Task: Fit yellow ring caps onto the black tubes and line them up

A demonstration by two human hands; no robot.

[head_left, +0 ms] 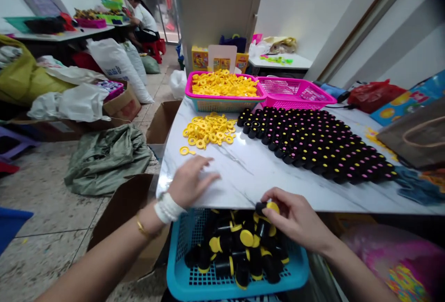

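My right hand (299,218) pinches a small black cylinder with a yellow cap (271,207) at the table's front edge. Below it stands a blue plastic basket (177,265) holding several similar black pieces with yellow caps (246,238). My left hand (193,179) hovers over the white tabletop, fingers apart and nothing in them. Just beyond its fingers lies a loose yellow ring with a tab (185,151), in front of a pile of such yellow rings (210,130). Rows of black cylinders with yellow or pink dots on top (313,144) cover the right of the table.
A pink basket of yellow parts (225,95) stands at the back, beside another pink basket (295,91). Open cardboard boxes (139,223) and a green sack (111,158) lie left of the table. Another person (142,19) sits at a far table.
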